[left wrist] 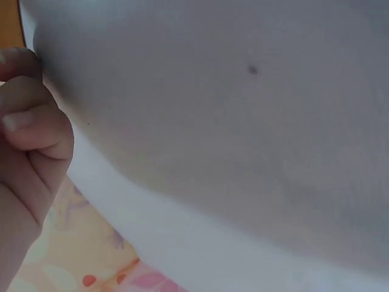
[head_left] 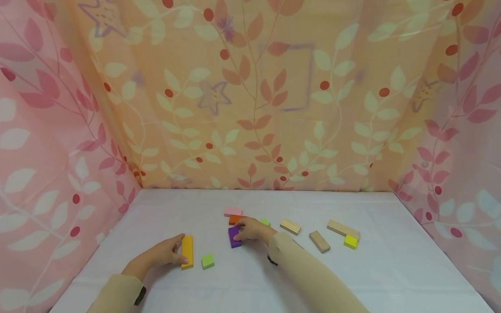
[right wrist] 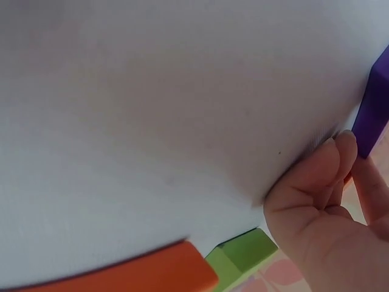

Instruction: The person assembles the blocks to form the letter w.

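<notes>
On the white table, my left hand (head_left: 163,252) grips a long yellow-orange block (head_left: 187,251), thumb near its closer end and fingers by its far end. Only a corner of that block (left wrist: 9,24) shows in the left wrist view, beyond the curled fingers (left wrist: 36,125). My right hand (head_left: 252,230) holds a purple block (head_left: 234,237) between thumb and fingers; in the right wrist view the purple block (right wrist: 374,109) is at the right edge. Between the two held blocks lies a small light green block (head_left: 208,261). An orange block (head_left: 235,220) lies just behind the right hand, partly covered.
A pink block (head_left: 233,211) lies behind the orange one. Another green block (head_left: 265,222) peeks out past the right hand. Farther right are a ridged wooden block (head_left: 290,226), a plain wooden block (head_left: 319,241), a longer wooden block (head_left: 340,228) and a yellow block (head_left: 351,241).
</notes>
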`<action>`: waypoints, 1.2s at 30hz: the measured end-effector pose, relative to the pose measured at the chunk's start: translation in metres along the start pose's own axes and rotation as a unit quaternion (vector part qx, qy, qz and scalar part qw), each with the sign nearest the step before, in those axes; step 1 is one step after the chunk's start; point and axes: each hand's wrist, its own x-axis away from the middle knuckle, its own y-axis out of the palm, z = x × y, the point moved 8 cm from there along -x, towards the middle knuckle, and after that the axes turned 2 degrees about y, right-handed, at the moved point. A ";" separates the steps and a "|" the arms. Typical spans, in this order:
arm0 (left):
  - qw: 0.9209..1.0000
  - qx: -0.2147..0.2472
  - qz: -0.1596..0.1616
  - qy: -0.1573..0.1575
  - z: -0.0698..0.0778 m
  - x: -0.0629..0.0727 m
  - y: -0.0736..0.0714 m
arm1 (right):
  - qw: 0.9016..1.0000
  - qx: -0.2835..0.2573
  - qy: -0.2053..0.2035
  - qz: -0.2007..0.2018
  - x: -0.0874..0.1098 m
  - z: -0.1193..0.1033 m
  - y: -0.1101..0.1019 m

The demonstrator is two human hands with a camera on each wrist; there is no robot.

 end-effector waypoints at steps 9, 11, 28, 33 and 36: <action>0.999 0.029 0.032 0.006 0.006 0.000 -0.002 | 1.000 -0.011 0.010 0.008 -0.002 0.006 0.001; 0.999 0.028 0.040 0.006 0.008 0.000 -0.003 | 1.000 -0.015 0.015 0.009 -0.002 0.007 0.001; 0.983 0.118 0.141 -0.025 0.018 0.006 -0.018 | 1.000 -0.012 0.003 0.008 -0.005 0.006 0.001; 0.977 0.134 0.168 -0.012 0.038 0.012 -0.023 | 1.000 -0.010 0.008 0.009 -0.005 0.006 0.001; 0.976 0.140 0.169 -0.007 0.051 0.012 -0.019 | 1.000 -0.007 0.015 0.011 -0.006 0.008 0.001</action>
